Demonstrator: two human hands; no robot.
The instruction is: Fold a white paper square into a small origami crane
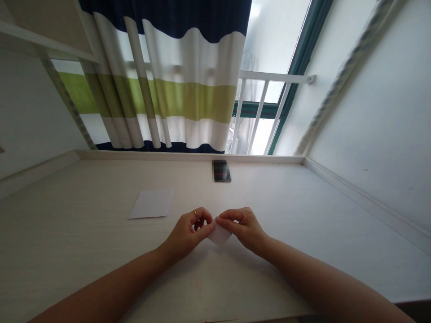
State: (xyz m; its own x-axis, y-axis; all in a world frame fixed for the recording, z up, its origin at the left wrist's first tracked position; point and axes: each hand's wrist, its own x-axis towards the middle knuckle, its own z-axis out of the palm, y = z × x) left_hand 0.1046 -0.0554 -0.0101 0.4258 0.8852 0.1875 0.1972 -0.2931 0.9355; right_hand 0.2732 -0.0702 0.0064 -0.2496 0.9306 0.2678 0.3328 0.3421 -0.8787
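The left hand (188,229) and the right hand (247,228) both pinch a small paper (220,235), just below the centre of the frame. A sheet (151,203) lies on the table (94,255), left of centre. Above the hands is a blurred dark object (221,171); the curtain (191,98) hangs at upper left.

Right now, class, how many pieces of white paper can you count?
2: one sheet lies on the table, left of the left hand; the other piece is pinched by that hand and the right hand. More could be hidden.
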